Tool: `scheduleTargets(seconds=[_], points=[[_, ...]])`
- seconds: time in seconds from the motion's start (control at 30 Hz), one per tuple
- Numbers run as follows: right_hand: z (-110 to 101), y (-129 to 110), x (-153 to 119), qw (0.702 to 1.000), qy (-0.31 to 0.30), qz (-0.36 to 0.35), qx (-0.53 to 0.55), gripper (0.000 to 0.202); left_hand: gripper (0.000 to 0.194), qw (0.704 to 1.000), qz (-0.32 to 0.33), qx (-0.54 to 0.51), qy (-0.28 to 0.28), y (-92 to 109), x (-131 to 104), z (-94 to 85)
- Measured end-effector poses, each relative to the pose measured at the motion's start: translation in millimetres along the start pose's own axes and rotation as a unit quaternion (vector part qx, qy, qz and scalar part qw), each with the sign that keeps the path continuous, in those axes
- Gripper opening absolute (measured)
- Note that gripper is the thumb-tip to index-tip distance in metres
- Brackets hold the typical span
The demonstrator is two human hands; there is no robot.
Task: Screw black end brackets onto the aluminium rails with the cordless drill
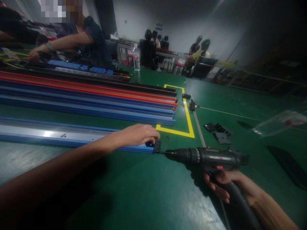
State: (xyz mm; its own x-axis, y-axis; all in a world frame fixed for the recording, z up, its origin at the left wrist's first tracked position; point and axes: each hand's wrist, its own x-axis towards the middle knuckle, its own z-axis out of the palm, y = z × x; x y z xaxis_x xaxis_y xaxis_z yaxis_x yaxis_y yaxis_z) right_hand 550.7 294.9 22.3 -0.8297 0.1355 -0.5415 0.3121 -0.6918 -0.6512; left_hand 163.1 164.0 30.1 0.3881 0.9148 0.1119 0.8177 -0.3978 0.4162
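My right hand [230,185] is wrapped round the handle of a black power drill [213,158], which lies level and points left. The tip of its long thin bit [168,153] reaches a small black end cap [157,147] at the right end of a blue aluminium profile [134,149]. My left hand [140,134] rests over that end of the profile, fingers curled down on it beside the cap. The bit seems to touch the cap's outer face. A screw, if there is one, is too small to make out.
Several blue, orange and black profiles [115,97] lie parallel behind. Yellow tape [189,121] marks the green table [148,188]. Black plates [222,137], small black parts [192,105], a lying plastic bottle [280,123] and an upright one [136,58] stand about. A co-worker's hand [35,53] is far left.
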Motion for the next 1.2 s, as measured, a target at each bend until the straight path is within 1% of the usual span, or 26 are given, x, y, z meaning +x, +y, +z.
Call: scheduleTargets(seconds=[0.27, 0.4, 0.57, 0.7, 0.83, 1.2], points=[[0.7, -0.8, 0.7, 1.0, -0.012, -0.011, -0.006, 0.026, 0.017, 1.0, 0.011, 0.0, 0.007, -1.4, -0.7, 0.7], [-5.9, 3.0, 0.6, 1.0, -0.017, -0.001, 0.001, 0.027, 0.017, 1.0, 0.012, -0.001, 0.0, -2.4, -0.8, 1.5], [-13.0, 8.0, 1.0, 1.0, -0.017, -0.01, 0.003, 0.029, 0.017, 1.0, 0.011, 0.001, 0.003, -2.7, -0.8, 1.5], [-6.0, 2.7, 0.8, 1.0, -0.005, 0.001, -0.005, 0.025, 0.016, 1.0, 0.005, -0.003, 0.0, -1.0, -0.8, 0.2], [0.6, -1.7, 0.4, 1.0, -0.016, 0.003, -0.001, 0.025, 0.016, 1.0, 0.009, 0.005, -0.001, -1.0, -0.8, 0.5], [-1.0, -0.4, 0.2, 1.0, -0.011, 0.005, 0.01, 0.023, 0.017, 1.0, 0.01, -0.006, 0.008, -2.1, -0.8, 1.1]])
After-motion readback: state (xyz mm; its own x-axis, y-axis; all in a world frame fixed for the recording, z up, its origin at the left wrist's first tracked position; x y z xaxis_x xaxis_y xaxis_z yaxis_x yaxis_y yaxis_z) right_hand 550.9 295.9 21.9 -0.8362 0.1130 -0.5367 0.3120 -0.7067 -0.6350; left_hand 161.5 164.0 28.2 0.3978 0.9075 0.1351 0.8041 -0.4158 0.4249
